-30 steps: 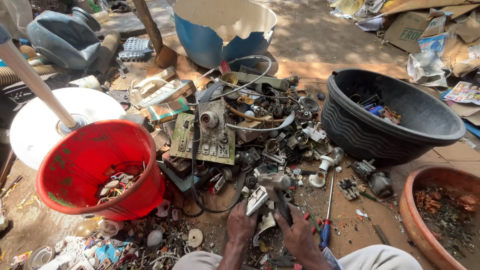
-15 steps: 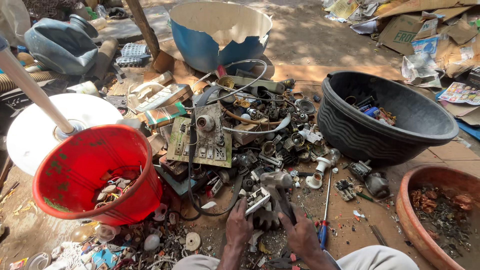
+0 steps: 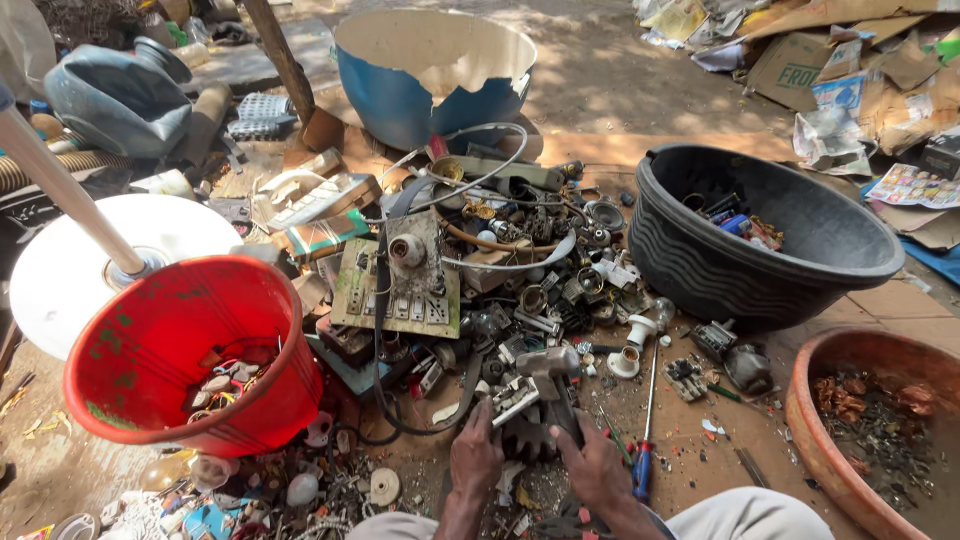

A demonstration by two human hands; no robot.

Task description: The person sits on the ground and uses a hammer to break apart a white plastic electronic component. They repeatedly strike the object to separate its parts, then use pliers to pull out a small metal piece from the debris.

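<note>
**Hammer and metal scrap piece at the near edge of the pile**

The hammer (image 3: 556,380) stands at the near edge of the scrap heap on the ground, head up, handle running down into the right hand.

At far left a red bucket (image 3: 185,350) holds small light fittings, with a white disc (image 3: 70,270) on a pole behind it. Further in lies a dusty switch board (image 3: 400,285) with a black cable across it.

The left hand (image 3: 475,455) presses down on a small metal scrap piece (image 3: 515,398), fingers together on its near end, beside a dark toothed gear (image 3: 525,440). The piece looks stiff, light and sharp-edged, best pinned flat by its bare end.

The right hand (image 3: 595,465) has its fingers closed around the hammer's handle low down. The steel head looks heavy and hard; a low grip seems to give swing but less control.

Just to the right lies a screwdriver (image 3: 645,440) with a blue and red handle. Beyond sit a black tub (image 3: 760,250) and, at far right, a clay-coloured bowl (image 3: 830,460) of dark bits.
</note>
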